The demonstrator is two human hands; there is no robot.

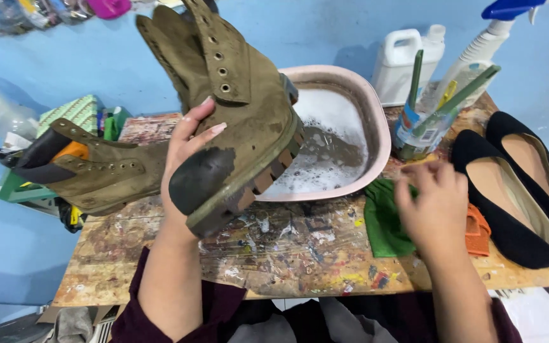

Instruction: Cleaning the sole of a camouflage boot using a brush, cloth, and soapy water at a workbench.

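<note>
Head view: olive suede boot [236, 108] held aloft, heel down, over the basin's near rim, left hand [189, 149] clasping its heel so drips fall toward the pink basin [376, 121] of soapy water. Right hand [433, 203], fingers loose and grasping nothing, rests on a green cloth [382, 219] on the paint-stained bench [287, 254]. Second boot [90, 171] lies left; black flats [516, 190] right. White jug [408, 63] and spray bottle [484, 44] stand behind

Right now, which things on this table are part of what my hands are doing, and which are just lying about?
In use:
left hand holding the raised boot
right hand on the green cloth
basin of soapy water

Lying about:
second boot
black flat shoes
jar of brushes
white jug
spray bottle
</note>
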